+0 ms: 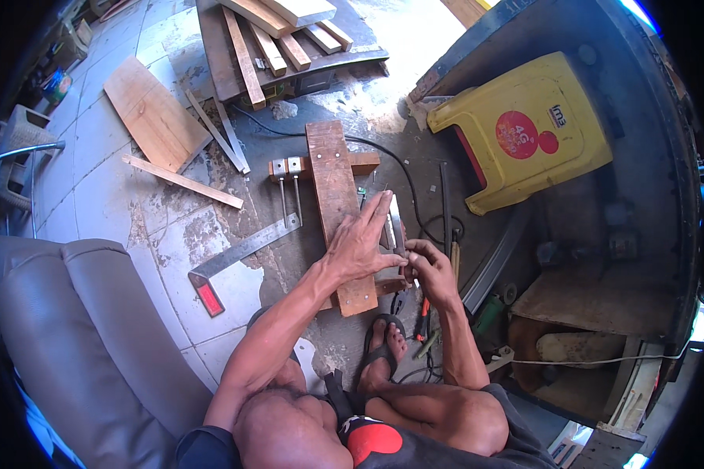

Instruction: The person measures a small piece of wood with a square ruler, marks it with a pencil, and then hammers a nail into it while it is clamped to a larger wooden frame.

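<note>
Between my hands stands a narrow, flat metal strip (397,223) with a shiny face; its exact kind is not clear. My left hand (357,246) lies over a worn wooden plank (332,176), fingers stretched out and thumb reaching across to the strip's lower part. Close by on the right, my right hand (434,273) is closed, thumb and fingers pinching the strip's lower end. The plank rests on a crosswise wooden block (363,162) at its far end. Two metal rods with brackets (287,170) are attached at that block's left side.
A metal try square (246,248) with a red-marked handle lies left of the plank. Boards (155,113) and thin strips are on the tiles. More wood pieces lie on a low dark table (340,62). A yellow plastic stool (555,133), a black cable and orange-handled pliers (424,316) are at right.
</note>
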Action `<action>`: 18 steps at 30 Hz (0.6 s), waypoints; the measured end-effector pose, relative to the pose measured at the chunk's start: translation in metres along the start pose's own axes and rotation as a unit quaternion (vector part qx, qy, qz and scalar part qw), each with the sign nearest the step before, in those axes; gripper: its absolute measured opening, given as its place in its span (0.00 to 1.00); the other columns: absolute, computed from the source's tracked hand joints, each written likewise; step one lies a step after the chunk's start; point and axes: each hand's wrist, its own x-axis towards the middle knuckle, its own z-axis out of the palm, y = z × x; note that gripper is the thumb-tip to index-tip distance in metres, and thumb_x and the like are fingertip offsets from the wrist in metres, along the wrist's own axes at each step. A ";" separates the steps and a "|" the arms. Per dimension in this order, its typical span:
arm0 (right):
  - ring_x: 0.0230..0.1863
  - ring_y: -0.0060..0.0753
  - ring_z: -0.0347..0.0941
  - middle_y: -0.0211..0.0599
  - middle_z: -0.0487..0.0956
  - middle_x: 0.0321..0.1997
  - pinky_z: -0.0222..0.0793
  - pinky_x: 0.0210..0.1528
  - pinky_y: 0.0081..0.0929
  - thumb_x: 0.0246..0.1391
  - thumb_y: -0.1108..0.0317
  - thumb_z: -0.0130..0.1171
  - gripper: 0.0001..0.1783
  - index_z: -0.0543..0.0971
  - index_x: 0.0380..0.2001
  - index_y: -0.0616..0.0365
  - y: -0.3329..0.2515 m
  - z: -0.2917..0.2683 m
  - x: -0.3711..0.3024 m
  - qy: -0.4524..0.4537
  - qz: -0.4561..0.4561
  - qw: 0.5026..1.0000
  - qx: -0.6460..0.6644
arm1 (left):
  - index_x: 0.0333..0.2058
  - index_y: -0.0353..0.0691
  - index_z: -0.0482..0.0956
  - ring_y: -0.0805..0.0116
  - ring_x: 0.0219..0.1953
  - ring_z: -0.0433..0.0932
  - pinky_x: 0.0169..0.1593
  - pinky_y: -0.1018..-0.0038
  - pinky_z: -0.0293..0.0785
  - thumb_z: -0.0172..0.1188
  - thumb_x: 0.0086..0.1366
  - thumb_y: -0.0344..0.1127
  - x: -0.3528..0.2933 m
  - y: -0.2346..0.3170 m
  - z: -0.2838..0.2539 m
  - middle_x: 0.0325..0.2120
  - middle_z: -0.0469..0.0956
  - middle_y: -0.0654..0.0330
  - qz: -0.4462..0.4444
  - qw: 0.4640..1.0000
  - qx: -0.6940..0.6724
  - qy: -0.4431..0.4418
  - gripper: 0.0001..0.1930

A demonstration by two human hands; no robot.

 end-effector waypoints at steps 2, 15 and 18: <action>0.35 0.24 0.75 0.36 0.80 0.38 0.72 0.38 0.23 0.68 0.69 0.54 0.19 0.72 0.58 0.68 0.009 -0.005 -0.007 -0.033 -0.030 0.998 0.035 | 0.71 0.28 0.52 0.39 0.62 0.71 0.59 0.53 0.73 0.80 0.45 0.54 0.000 -0.001 0.002 0.69 0.59 0.42 0.005 1.000 0.006 0.006 0.63; 0.50 0.30 0.80 0.42 0.84 0.48 0.75 0.54 0.28 0.71 0.73 0.47 0.16 0.76 0.56 0.67 0.023 -0.009 -0.015 -0.037 -0.076 0.994 -0.067 | 0.72 0.28 0.51 0.40 0.62 0.71 0.59 0.54 0.72 0.79 0.44 0.56 -0.003 -0.005 0.006 0.70 0.58 0.42 -0.004 1.000 0.013 -0.003 0.65; 0.49 0.30 0.80 0.40 0.84 0.47 0.76 0.53 0.28 0.70 0.74 0.46 0.15 0.76 0.54 0.66 0.039 -0.006 -0.013 -0.020 -0.055 0.997 -0.042 | 0.72 0.28 0.51 0.40 0.62 0.71 0.58 0.54 0.72 0.79 0.44 0.56 -0.003 -0.008 0.007 0.70 0.57 0.41 0.005 1.000 0.017 0.002 0.65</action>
